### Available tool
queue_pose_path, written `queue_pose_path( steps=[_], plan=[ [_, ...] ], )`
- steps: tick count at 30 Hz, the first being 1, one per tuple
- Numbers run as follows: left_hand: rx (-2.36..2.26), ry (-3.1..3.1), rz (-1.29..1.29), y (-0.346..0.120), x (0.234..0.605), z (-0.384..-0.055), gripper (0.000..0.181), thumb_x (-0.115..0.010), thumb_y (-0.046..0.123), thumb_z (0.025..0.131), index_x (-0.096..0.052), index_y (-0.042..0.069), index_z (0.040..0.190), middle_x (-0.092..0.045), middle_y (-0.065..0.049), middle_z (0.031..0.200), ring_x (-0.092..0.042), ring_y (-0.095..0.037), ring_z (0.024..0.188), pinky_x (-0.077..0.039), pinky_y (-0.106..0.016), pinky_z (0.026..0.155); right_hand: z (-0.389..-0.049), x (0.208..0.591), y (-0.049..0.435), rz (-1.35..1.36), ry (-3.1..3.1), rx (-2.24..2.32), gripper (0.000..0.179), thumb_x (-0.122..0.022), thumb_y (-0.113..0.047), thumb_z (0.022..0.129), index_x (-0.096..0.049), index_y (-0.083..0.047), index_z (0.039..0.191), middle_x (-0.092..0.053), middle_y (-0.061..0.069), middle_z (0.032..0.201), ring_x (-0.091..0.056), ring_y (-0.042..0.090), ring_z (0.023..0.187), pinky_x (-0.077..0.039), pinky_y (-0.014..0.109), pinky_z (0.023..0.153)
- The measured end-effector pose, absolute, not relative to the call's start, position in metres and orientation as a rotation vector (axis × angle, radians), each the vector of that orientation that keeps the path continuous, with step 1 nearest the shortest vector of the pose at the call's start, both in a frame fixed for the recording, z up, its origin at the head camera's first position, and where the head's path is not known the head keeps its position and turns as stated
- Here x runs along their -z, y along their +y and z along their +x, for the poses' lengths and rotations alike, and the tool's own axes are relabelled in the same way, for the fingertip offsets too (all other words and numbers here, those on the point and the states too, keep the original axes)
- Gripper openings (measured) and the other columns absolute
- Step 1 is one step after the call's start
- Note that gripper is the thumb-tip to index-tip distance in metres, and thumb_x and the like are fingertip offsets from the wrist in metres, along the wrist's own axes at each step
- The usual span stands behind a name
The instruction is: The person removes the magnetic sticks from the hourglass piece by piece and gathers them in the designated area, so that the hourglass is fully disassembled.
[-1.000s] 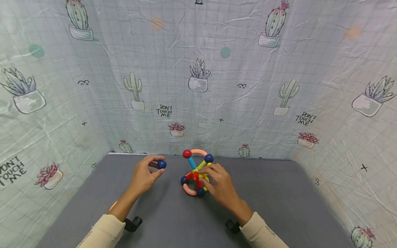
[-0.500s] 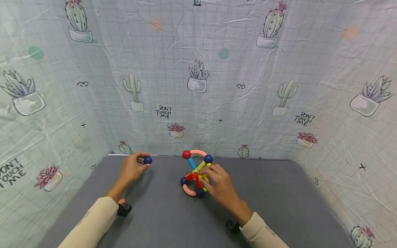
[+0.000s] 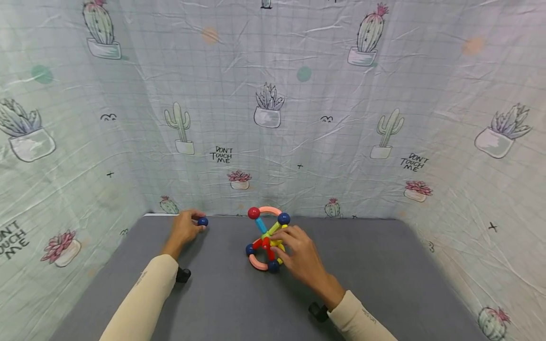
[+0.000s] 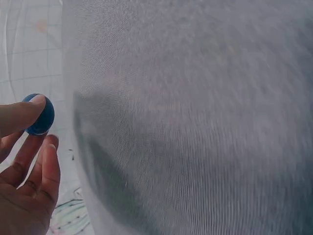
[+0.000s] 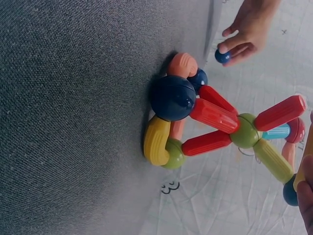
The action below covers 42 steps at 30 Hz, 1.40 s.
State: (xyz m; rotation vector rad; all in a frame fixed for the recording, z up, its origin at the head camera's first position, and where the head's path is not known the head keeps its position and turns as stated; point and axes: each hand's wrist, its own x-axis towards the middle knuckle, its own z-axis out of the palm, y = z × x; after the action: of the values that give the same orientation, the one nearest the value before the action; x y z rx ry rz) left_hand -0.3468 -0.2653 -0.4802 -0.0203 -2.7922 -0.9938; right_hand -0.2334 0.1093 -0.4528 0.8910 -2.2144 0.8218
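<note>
My left hand (image 3: 184, 228) pinches a dark blue ball (image 3: 202, 221) between thumb and fingers, near the table's far left edge. In the left wrist view the thumb lies across the ball (image 4: 45, 120). A magnetic ball-and-stick model (image 3: 258, 244) stands mid-table, made of coloured rods and balls around a green centre ball (image 5: 245, 130). Curved peach and yellow pieces join its outer balls, and one red rod (image 5: 279, 112) has a free end. At the model's right side, my right hand (image 3: 300, 251) grips a yellow piece, its fingertips (image 5: 307, 188) partly cut off in the right wrist view.
The grey tabletop (image 3: 362, 270) runs back to a hanging cloth (image 3: 264, 142) printed with potted cacti, which also closes in both sides. Black straps with small camera mounts (image 3: 317, 312) sit at the wrists.
The left hand has carried the blue ball leftward, away from the model, and its forearm now covers a peach piece seen earlier. The right hand and the model stay in place.
</note>
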Motion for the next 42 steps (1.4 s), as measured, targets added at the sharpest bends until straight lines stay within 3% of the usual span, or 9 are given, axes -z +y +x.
queue_pose_path(
  steps=[8, 17, 25, 32, 37, 42],
  plan=[
    [0.973, -2.843, -0.007, -0.264, 0.491, -0.351, 0.036, -0.082, 0.002, 0.088, -0.073, -0.003, 0.123, -0.074, -0.026, 0.122, -0.071, -0.044, 0.112, -0.051, -0.058, 0.101, -0.232, 0.453, 0.107, 0.892, -2.228, -0.826, 0.028, -0.091, -0.016, 0.084, -0.081, -0.014, 0.11, -0.074, -0.003, 0.11, -0.062, 0.012, 0.096, -0.055, 0.028, 0.08],
    [0.907, -2.84, 0.006, -0.265, 0.498, -0.347, 0.042, -0.083, 0.006, 0.088, -0.072, 0.0, 0.128, -0.072, -0.027, 0.128, -0.066, -0.046, 0.119, -0.048, -0.06, 0.105, -0.231, 0.454, 0.105, 0.895, -2.233, -0.821, 0.029, -0.091, -0.014, 0.084, -0.08, -0.016, 0.111, -0.074, -0.004, 0.11, -0.062, 0.012, 0.097, -0.055, 0.027, 0.08],
    [0.908, -2.698, -0.097, -0.251, 0.474, -0.344, 0.044, -0.084, 0.016, 0.09, -0.073, 0.005, 0.131, -0.073, -0.024, 0.129, -0.063, -0.046, 0.12, -0.046, -0.061, 0.105, -0.23, 0.451, 0.105, 0.872, -2.253, -0.836, 0.03, -0.092, -0.013, 0.083, -0.081, -0.015, 0.111, -0.074, -0.004, 0.111, -0.063, 0.012, 0.1, -0.056, 0.029, 0.082],
    [1.227, -2.603, -0.363, -0.211, 0.436, -0.334, 0.035, -0.072, 0.028, 0.103, -0.072, 0.013, 0.134, -0.073, -0.016, 0.128, -0.066, -0.039, 0.117, -0.053, -0.057, 0.099, -0.23, 0.454, 0.106, 0.865, -2.247, -0.804, 0.027, -0.092, -0.014, 0.084, -0.08, -0.015, 0.108, -0.076, -0.004, 0.11, -0.063, 0.012, 0.095, -0.054, 0.03, 0.08],
    [1.574, -2.639, -0.545, -0.173, 0.412, -0.322, 0.039, -0.066, 0.04, 0.106, -0.068, 0.023, 0.141, -0.069, -0.01, 0.139, -0.064, -0.033, 0.124, -0.054, -0.051, 0.103, -0.229, 0.456, 0.108, 0.86, -2.244, -0.803, 0.027, -0.092, -0.016, 0.084, -0.08, -0.015, 0.109, -0.076, -0.005, 0.109, -0.059, 0.01, 0.088, -0.052, 0.028, 0.076],
    [1.878, -2.645, -0.697, -0.148, 0.407, -0.319, 0.046, -0.066, 0.034, 0.107, -0.059, 0.02, 0.15, -0.064, -0.012, 0.148, -0.064, -0.034, 0.13, -0.051, -0.054, 0.112, -0.23, 0.459, 0.106, 0.877, -2.224, -0.835, 0.031, -0.092, -0.016, 0.084, -0.079, -0.014, 0.112, -0.076, -0.004, 0.11, -0.062, 0.013, 0.087, -0.053, 0.027, 0.075]
  ],
)
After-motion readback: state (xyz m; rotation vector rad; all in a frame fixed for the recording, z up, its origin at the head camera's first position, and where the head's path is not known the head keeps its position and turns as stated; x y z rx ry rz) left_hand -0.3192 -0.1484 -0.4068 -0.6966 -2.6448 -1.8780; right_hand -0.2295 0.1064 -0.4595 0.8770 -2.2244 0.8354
